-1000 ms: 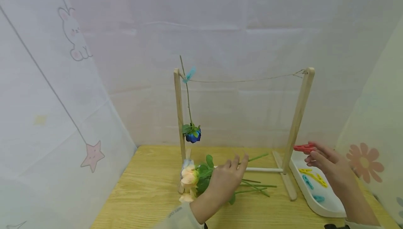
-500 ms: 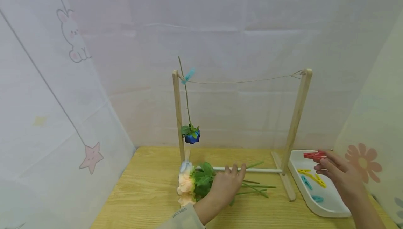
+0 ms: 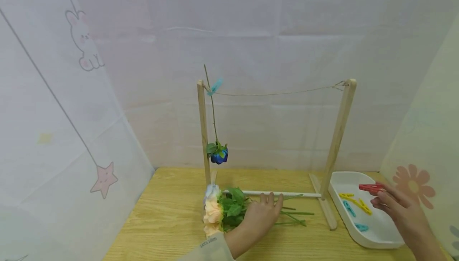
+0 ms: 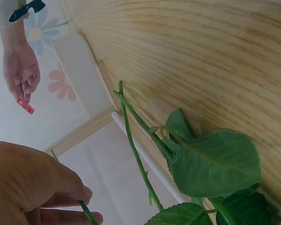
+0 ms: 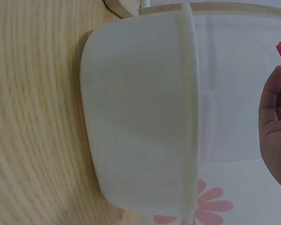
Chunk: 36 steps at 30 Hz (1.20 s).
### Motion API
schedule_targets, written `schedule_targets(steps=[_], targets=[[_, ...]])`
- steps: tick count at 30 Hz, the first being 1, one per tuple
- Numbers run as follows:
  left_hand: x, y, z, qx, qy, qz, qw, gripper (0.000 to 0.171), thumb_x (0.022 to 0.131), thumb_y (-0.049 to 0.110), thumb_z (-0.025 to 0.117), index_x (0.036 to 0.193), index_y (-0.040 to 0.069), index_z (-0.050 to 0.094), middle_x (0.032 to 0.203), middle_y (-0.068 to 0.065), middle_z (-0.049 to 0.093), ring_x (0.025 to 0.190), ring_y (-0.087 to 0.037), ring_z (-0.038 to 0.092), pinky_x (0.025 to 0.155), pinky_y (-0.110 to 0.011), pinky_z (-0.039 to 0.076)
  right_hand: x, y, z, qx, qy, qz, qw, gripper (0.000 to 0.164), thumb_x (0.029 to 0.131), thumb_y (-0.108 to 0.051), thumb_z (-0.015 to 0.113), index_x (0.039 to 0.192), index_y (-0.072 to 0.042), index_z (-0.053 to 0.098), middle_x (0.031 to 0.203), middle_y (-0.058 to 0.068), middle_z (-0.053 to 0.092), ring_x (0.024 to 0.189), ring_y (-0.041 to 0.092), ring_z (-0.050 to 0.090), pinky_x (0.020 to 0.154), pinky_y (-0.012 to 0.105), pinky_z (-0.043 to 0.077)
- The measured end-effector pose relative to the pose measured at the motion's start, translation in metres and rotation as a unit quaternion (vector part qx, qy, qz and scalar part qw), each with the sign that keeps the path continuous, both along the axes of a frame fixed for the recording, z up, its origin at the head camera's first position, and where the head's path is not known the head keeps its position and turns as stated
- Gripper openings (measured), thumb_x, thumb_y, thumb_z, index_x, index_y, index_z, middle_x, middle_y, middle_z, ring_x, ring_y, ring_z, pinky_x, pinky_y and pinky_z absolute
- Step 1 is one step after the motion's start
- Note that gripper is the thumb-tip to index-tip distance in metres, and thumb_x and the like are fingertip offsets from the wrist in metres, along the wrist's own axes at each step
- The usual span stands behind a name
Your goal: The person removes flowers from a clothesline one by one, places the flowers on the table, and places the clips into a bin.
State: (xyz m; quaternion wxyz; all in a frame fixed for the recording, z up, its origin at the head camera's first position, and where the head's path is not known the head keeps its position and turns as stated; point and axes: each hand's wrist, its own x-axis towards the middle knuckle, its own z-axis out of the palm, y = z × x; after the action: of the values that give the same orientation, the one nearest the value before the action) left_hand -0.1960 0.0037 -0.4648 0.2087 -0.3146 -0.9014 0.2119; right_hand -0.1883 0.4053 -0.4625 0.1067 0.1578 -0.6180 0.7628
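My left hand pinches a green rose stem between thumb and fingers, low over the table. To its left lie the bunch's peach roses, a pale blue bloom and green leaves; more stems stick out to the right. Which bloom the pinched stem belongs to is hidden. Over the white tray my right hand holds a red clothespin by its fingertips. A blue rose hangs head down from the string, clipped by a light blue clothespin.
The wooden frame stands across the table, with a white bar low between its posts. Yellow clothespins and light blue clothespins lie in the white tray at the right. Fabric walls enclose the back and sides.
My right hand has moved right and down with the red clothespin, from beside the right post to above the tray. The left hand has shifted slightly down and right among the stems.
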Motion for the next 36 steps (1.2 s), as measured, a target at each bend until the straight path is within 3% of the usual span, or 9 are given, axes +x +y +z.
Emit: schedule_targets(steps=[6,11,15,19,28,31,36], targets=[[-0.002,0.001,-0.010,0.006,0.064,-0.024,0.9976,0.041,0.098,0.030,0.068,0.139,0.029,0.060,0.120,0.002,0.071,0.098,-0.014,0.072,0.042,-0.020,0.050,0.000,0.014,-0.011,0.016,-0.058,-0.040,0.997,0.037,0.104,0.002,0.050,0.126,-0.019,0.071,0.102,-0.006,0.074,0.082,0.011,0.071,0.075,0.022,0.060],[-0.001,0.002,-0.017,0.001,0.047,-0.025,0.9986,0.038,0.099,0.028,0.067,0.137,0.028,0.061,0.116,0.002,0.071,0.098,-0.014,0.071,0.042,-0.021,0.050,0.001,0.023,-0.020,-0.004,-0.097,-0.048,0.994,0.035,0.103,-0.002,0.054,0.127,-0.022,0.072,0.104,-0.009,0.073,0.082,0.011,0.071,0.074,0.024,0.061],[0.000,0.002,-0.021,0.001,0.034,-0.026,0.9991,0.038,0.099,0.028,0.067,0.136,0.030,0.062,0.116,0.004,0.071,0.097,-0.013,0.071,0.042,-0.020,0.050,0.002,0.028,-0.025,0.010,-0.109,-0.062,0.992,0.034,0.103,-0.005,0.056,0.124,-0.026,0.072,0.104,-0.012,0.073,0.082,0.010,0.072,0.073,0.023,0.060],[0.000,0.002,-0.022,-0.004,0.026,-0.025,0.9993,0.040,0.097,0.029,0.070,0.137,0.030,0.062,0.120,0.004,0.071,0.099,-0.013,0.071,0.044,-0.020,0.052,0.001,0.033,-0.031,0.021,-0.107,-0.061,0.992,0.033,0.104,-0.005,0.055,0.124,-0.026,0.071,0.103,-0.011,0.075,0.082,0.010,0.072,0.074,0.021,0.060],[0.003,0.003,-0.019,-0.021,0.031,-0.015,0.9992,0.038,0.097,0.034,0.070,0.134,0.033,0.064,0.120,0.006,0.070,0.100,-0.013,0.071,0.047,-0.021,0.054,-0.002,0.034,-0.035,-0.007,-0.112,-0.048,0.992,0.037,0.104,-0.002,0.052,0.121,-0.028,0.071,0.100,-0.006,0.077,0.082,0.013,0.074,0.073,0.023,0.060],[0.003,0.002,-0.017,-0.022,0.041,-0.020,0.9987,0.038,0.096,0.035,0.071,0.133,0.032,0.065,0.119,0.005,0.071,0.099,-0.014,0.071,0.052,-0.023,0.057,-0.003,0.033,-0.035,0.002,-0.117,-0.060,0.991,0.034,0.104,-0.004,0.054,0.119,-0.029,0.070,0.098,-0.006,0.077,0.081,0.012,0.074,0.072,0.023,0.060],[0.001,0.000,-0.012,-0.020,0.054,-0.037,0.9976,0.037,0.097,0.034,0.070,0.133,0.030,0.065,0.118,0.003,0.071,0.100,-0.017,0.072,0.068,-0.028,0.061,-0.005,0.031,-0.031,0.066,-0.135,-0.085,0.985,0.030,0.103,-0.013,0.059,0.122,-0.035,0.065,0.097,-0.013,0.075,0.082,0.008,0.072,0.072,0.018,0.059]])
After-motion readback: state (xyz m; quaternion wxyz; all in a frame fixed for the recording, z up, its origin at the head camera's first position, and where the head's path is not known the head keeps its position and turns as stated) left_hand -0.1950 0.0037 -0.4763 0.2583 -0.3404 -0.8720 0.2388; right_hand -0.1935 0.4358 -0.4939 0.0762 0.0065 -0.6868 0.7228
